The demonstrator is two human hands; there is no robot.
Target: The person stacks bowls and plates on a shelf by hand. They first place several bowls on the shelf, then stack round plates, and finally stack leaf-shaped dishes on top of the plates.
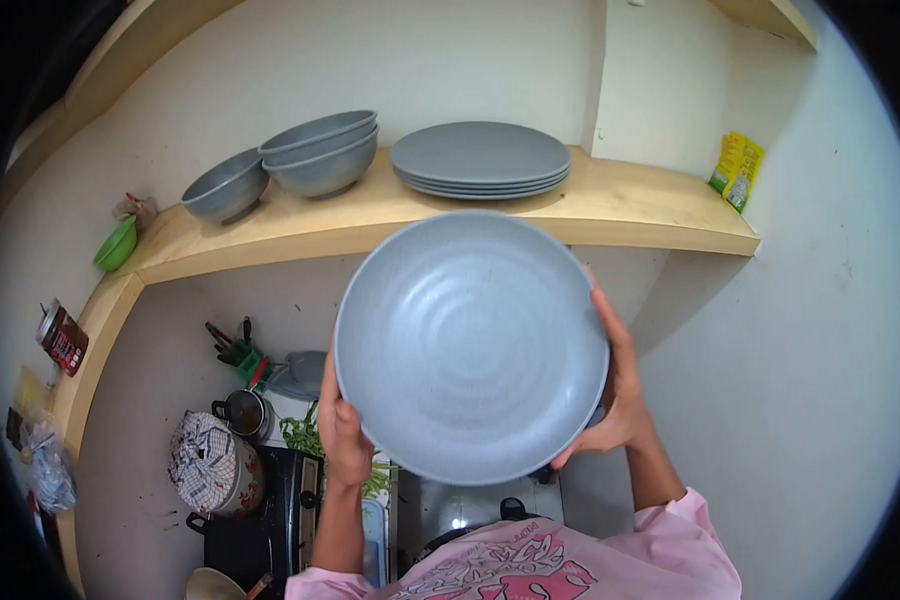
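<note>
A large round grey plate (pixel 472 350) fills the middle of the view, its glossy face with faint rings turned towards me. On its left edge my left hand (pixel 346 430) is closed, thumb at the rim and fingers mostly hidden behind. My right hand (pixel 618 400) grips the right edge, fingers along the side and thumb low near the underside. Just beyond the plate, a stack of several grey plates (pixel 480 155) rests on a wooden shelf (pixel 660 205). Left of that stack are two nested grey bowls (pixel 320 160) and a single grey bowl (pixel 226 188).
A green bowl (pixel 117 245) and brown packet (pixel 63 338) sit on the left shelf; a yellow packet (pixel 738 168) leans at the right end. Below are a cloth-topped pot (pixel 215 465), a black stove (pixel 260 510), a small pan (pixel 246 412) and a knife holder (pixel 250 368).
</note>
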